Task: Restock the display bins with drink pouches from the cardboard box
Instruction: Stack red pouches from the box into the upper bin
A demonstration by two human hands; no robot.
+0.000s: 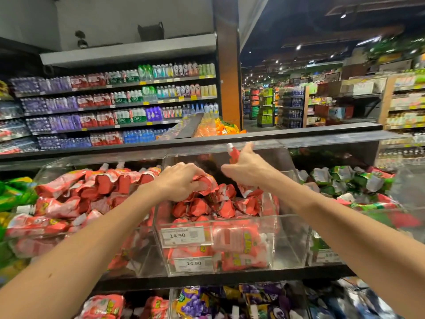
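A clear acrylic display bin [282, 238] in the middle of the shelf holds a heap of red drink pouches [207, 208]. My left hand [179, 180] reaches into this bin from above and grips a red pouch [207, 181] on top of the heap. My right hand [246, 166] is raised over the back of the same bin and holds a red pouch with a white cap [232, 153] upright. The cardboard box is not in view.
The bin to the left [53, 166] is piled with red pouches, the one to the right [358, 180] with green pouches. Price tags reading 14.90 [182, 236] sit on the middle bin's front. A lower shelf [207, 302] holds purple and red pouches. Bottled-water shelves stand behind.
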